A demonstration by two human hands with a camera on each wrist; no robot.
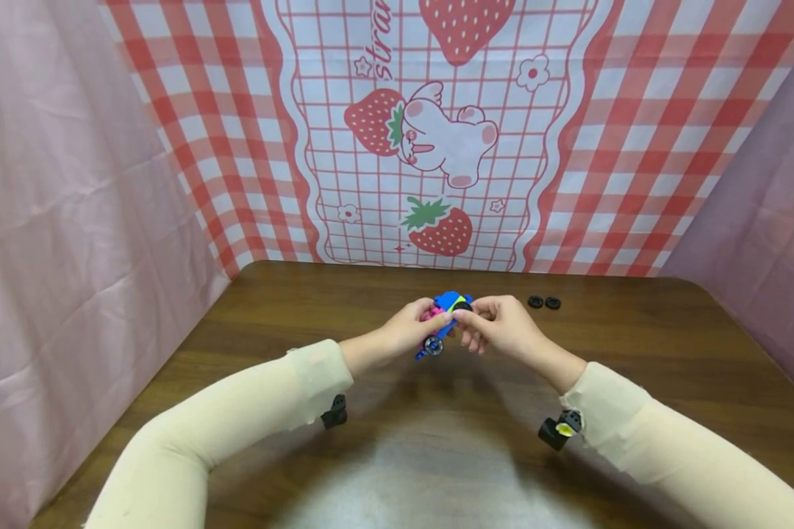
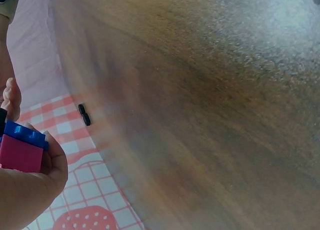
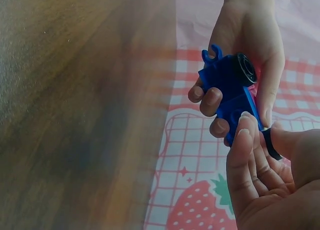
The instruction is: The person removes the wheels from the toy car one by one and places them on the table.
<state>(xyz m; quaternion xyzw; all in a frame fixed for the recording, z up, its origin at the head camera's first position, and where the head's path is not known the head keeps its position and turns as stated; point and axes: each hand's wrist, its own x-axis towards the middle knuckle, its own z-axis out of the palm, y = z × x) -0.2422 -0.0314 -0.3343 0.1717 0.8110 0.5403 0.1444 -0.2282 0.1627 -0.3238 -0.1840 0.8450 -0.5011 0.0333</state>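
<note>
Both hands hold a small toy car point(image 1: 445, 317) of blue, pink and green bricks above the middle of the brown table point(image 1: 635, 367). My left hand point(image 1: 410, 330) grips its pink and blue body point(image 2: 22, 147) from the left. The right hand point(image 1: 486, 323) pinches a black wheel point(image 3: 270, 142) against the blue chassis point(image 3: 227, 89). Another black wheel point(image 3: 245, 68) sits on the chassis near the left hand's point(image 3: 250, 44) fingers point(image 3: 210, 97). Two loose black wheels point(image 1: 544, 302) lie on the table, just right of the right hand.
A pink checked strawberry cloth point(image 1: 430, 132) hangs behind the table, with pink cloth point(image 1: 59, 257) on the left and purple cloth point(image 1: 767, 220) on the right. The two loose wheels point(image 2: 84, 115) lie near the table's far edge.
</note>
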